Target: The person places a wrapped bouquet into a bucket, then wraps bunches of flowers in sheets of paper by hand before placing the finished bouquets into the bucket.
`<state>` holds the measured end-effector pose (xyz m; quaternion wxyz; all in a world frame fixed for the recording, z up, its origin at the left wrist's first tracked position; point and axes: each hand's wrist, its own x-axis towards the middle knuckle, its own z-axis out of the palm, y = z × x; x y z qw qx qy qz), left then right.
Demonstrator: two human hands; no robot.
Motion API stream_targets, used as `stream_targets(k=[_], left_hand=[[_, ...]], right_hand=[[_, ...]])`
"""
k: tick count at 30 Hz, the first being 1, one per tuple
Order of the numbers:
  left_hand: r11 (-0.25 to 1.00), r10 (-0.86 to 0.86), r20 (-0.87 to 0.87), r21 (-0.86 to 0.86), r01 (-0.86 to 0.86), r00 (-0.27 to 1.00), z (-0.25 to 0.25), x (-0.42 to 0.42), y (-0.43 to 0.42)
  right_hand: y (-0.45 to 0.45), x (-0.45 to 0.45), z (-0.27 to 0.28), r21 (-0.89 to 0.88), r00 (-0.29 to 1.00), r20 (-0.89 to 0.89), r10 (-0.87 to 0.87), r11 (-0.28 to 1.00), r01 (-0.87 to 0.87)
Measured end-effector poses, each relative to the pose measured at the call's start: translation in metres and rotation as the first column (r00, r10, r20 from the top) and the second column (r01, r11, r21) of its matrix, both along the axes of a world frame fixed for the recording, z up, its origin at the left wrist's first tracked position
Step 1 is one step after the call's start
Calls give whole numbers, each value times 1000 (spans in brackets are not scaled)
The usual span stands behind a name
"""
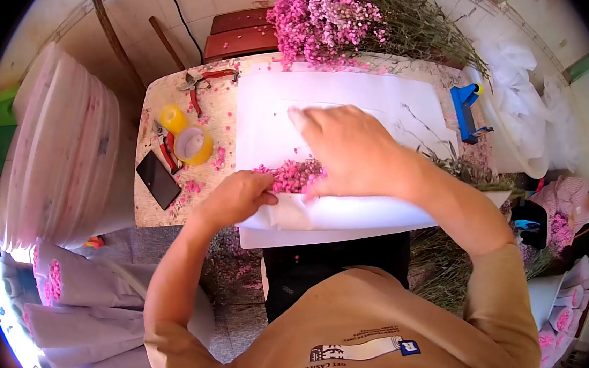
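White paper [343,99] lies over the middle of the table, its near edge folded up over a bunch of pink flowers [292,176]. My left hand [241,194] is closed at the left end of the bunch, its fingers pinched on the flowers and the paper's edge. Above the right part of the flower heads is my right hand [354,147], fingers spread and slightly blurred, the thumb near the folded paper. Thin stems run from the bunch to the right, out past the paper.
Left on the table [146,127] are a black phone [158,180], yellow tape rolls [193,146] and red-handled pruners [195,87]. A blue tape dispenser [467,113] stands right. A large pink flower pile [329,16] lies behind. Another person [566,202] is at far right.
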<state>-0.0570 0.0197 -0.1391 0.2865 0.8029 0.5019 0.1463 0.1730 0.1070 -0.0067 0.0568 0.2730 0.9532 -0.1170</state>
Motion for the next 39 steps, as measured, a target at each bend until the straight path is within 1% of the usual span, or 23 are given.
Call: stream_targets(k=[2,5,6,8,10,11,12,14,15,18,21,22,24,25,26,27,28,30,32,34,36,37,39], left_hand=[[998,0,5,-67,0,1000,-2,-8,24],[925,-52,-55,-379,28,997,8,-13,63],[927,-47,-58,-375,22,997,2,-15,74],[916,-18,10,-401,20,1000,-9,-17,90],[908,-25,-97,-420,-18,995,-3,-9,97],[998,63,-277,10,-62,959,-3,-3,91],[896,215,-392,443,-22,894,5,9,85],[959,106,-361,283,0,927,26,34,69],[968,-7,-396,227,105,918,18,46,56],[954,39,-634,252,159,772,14,70,45],[978,-24,-530,163,129,848,4,56,74],[980,-13,-534,161,116,846,3,51,84],[991,-121,-478,-4,136,870,7,44,107],[985,-174,-486,-90,149,856,11,42,120],[985,-175,-491,-85,152,854,13,40,134],[962,-228,-436,-240,131,871,10,38,149],[913,-273,-372,-391,117,887,7,36,159],[900,-284,-339,-417,127,897,5,29,165],[895,-257,-367,-440,77,894,0,29,158],[954,-169,-422,-299,40,891,6,37,128],[982,-17,-400,165,91,916,-13,39,73],[940,39,-460,317,123,887,-18,43,48],[864,117,-488,479,154,865,-27,48,12]], right_hand=[[-39,22,-21,239,992,103,75,966,-98],[-40,40,-100,335,992,119,45,938,-83],[-29,42,-107,339,992,117,50,937,-87],[2,42,-118,-32,997,59,-41,999,43],[25,38,-115,-116,995,71,-72,990,80],[36,35,-107,-236,989,133,-66,967,97],[49,34,-103,-347,979,196,-48,931,115],[76,36,-115,-378,985,169,-25,922,88],[88,38,-121,-452,992,123,-13,889,68],[102,38,-129,-561,994,108,1,826,60],[107,59,-148,-115,984,-168,-54,993,35],[109,71,-148,-116,984,-173,-40,993,20],[107,90,-120,-102,997,76,-33,994,41],[114,96,-114,-100,997,72,-31,994,39],[123,101,-109,-278,987,150,-65,955,105],[128,103,-105,-440,969,232,-83,879,181],[127,103,-104,-437,969,231,-90,880,186],[124,103,-103,-387,935,337,-110,889,244],[110,107,-108,-357,937,324,-132,900,250],[90,112,-118,-322,939,308,-155,912,256],[51,125,-137,-115,974,151,-171,975,189],[27,134,-150,-123,974,156,-167,975,186],[-9,145,-171,278,989,-140,-46,957,84]])
